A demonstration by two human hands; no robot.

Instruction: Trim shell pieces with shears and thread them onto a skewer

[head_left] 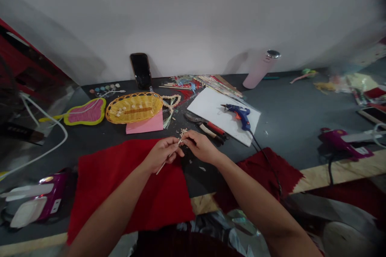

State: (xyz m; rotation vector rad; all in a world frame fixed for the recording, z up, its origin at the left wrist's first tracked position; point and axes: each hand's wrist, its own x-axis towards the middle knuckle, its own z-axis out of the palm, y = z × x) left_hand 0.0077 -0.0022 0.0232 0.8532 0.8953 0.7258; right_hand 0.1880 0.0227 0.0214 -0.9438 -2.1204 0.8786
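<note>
A thin pale stick (pixel 161 168) slants through the closed fingers of my left hand (pixel 164 153), its lower end poking out toward the red cloth. At the stick's upper tip, the fingers of my right hand (pixel 200 146) are pinched together; whether a small bead is also between them I cannot make out. Just beyond the fingertips lies a small pile of tiny pale beads (pixel 183 131). Beneath my left hand and forearm spreads a red cloth (pixel 102 172).
Behind the hands stand a yellow wicker basket (pixel 134 117) and a pink pad (pixel 144 125). Pruning shears (pixel 196 119) lie beside a white board (pixel 205 102) with a blue glue gun (pixel 239 113). A phone (pixel 141 71) and pink bottle (pixel 261 70) lean on the wall.
</note>
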